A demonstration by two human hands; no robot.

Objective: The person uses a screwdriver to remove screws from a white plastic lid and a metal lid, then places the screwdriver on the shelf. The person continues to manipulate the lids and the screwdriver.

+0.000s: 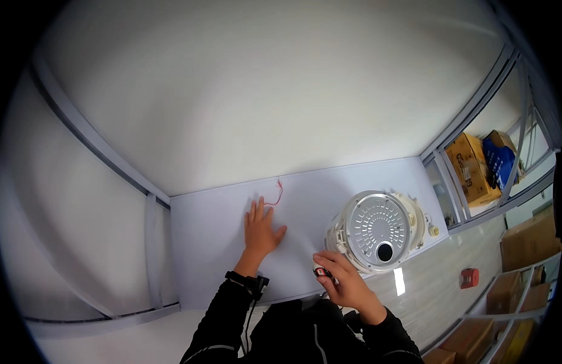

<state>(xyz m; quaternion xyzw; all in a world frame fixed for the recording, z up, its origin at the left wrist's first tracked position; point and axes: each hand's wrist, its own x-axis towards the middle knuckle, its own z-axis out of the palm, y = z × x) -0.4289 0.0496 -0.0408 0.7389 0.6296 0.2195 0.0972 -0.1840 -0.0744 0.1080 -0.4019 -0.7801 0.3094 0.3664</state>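
My left hand (261,233) lies on the light grey tabletop with its fingers stretched out, holding nothing. By its fingertips is a thin red wire (280,195), curving away toward the table's far edge with a frayed-looking end. Closer to me, my right hand (351,285) is closed around a small black, red and white object (321,271); its kind I cannot make out. Just beyond that hand stands a round white appliance (335,236). A silver metal disc (381,224) with rings of slots and a black round spot forms its upward face.
A small cream-coloured round part (434,231) lies at the table's right end. Grey metal frame posts (152,242) border the table. Off to the right are a cardboard box (472,170), a blue bag (500,161), a red object (469,278) on the floor and shelved boxes (505,293).
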